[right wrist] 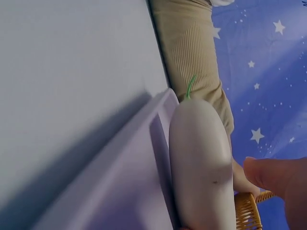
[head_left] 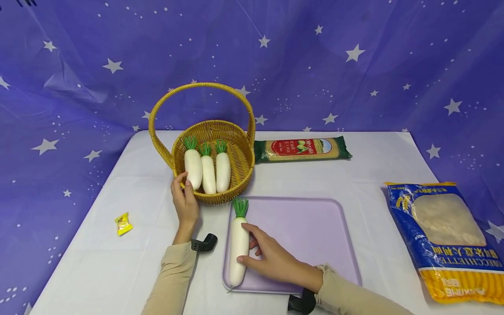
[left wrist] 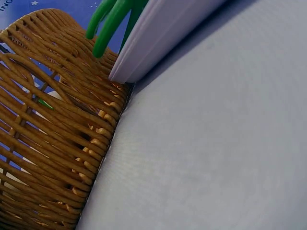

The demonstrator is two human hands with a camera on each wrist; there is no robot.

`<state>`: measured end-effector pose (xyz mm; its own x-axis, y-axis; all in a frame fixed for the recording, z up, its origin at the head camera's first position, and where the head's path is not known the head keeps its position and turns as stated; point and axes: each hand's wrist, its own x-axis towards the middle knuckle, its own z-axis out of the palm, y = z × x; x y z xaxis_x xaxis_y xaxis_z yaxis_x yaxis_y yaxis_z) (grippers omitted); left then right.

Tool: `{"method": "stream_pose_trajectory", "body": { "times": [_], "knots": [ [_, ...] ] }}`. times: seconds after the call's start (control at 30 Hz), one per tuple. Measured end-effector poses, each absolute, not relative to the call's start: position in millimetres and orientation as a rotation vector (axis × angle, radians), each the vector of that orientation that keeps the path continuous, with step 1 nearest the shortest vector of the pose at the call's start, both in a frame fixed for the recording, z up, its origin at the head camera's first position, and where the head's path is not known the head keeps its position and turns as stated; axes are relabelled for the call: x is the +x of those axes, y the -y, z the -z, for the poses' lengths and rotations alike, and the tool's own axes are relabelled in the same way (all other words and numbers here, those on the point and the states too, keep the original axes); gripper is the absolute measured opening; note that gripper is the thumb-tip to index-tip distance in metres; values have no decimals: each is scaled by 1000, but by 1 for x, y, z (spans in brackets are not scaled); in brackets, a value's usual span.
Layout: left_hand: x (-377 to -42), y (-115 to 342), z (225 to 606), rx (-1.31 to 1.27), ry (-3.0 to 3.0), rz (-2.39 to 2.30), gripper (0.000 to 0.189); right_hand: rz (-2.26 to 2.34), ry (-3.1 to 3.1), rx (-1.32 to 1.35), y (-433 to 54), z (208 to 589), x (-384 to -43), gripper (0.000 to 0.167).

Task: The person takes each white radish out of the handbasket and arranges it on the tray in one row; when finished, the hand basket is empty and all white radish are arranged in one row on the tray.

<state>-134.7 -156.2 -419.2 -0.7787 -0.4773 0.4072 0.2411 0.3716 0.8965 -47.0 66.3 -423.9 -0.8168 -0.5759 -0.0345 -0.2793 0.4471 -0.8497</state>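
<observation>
along the tray's (head_left: pixel 303 245) left edge, a radish (head_left: pixel 237 249) points leaf-end forward.

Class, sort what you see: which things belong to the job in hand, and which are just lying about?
Likely in the job:
lilac tray
white radish lying on it, with the right hand at its side
wicker basket, with the left hand at its rim
three white radishes inside the basket

Apparently just lying about:
Olivoilà pasta packet
orecchiette packet
yellow-wrapped sweet
</observation>
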Motion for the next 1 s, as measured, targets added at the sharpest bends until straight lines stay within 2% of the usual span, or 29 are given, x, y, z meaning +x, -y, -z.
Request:
{"method": "stream_pose_trajectory", "body": {
  "times": [1.0],
  "knots": [
    [-135,155,419,202,1989,1441,31,1519,-2162,-679,-60,428,-49,69]
  ]
}}
